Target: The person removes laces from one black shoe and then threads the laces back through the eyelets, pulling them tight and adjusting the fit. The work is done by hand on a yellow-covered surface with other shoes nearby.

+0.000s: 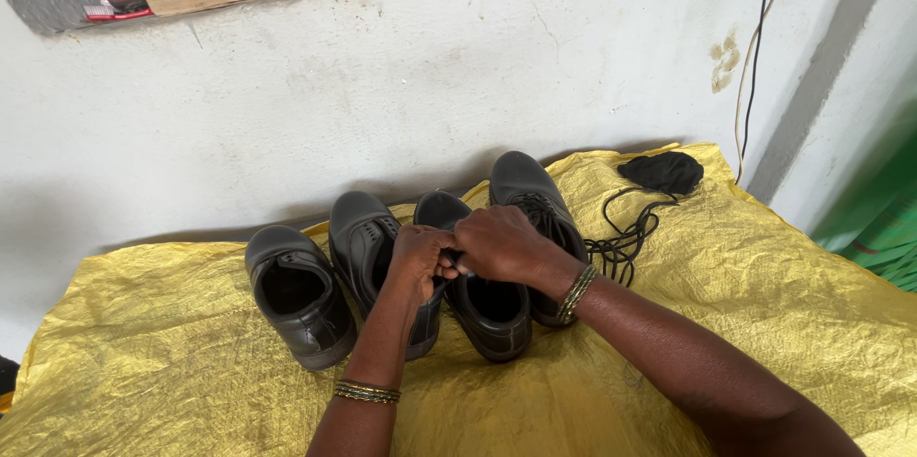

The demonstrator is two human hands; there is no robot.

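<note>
Both hands, left (417, 261) and right (501, 242), are pinching the lace at the 3rd shoe (482, 299), directly beneath them, toe pointing wallward.

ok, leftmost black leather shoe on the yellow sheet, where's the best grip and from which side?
Probably the heel collar of the leftmost black leather shoe, reached from above on the near side. It stands upright, its mouth open upward and its heel toward the person, so fingers can hook inside the rim. It stands clear of the left hand and right hand, which are busy at another shoe.
</note>
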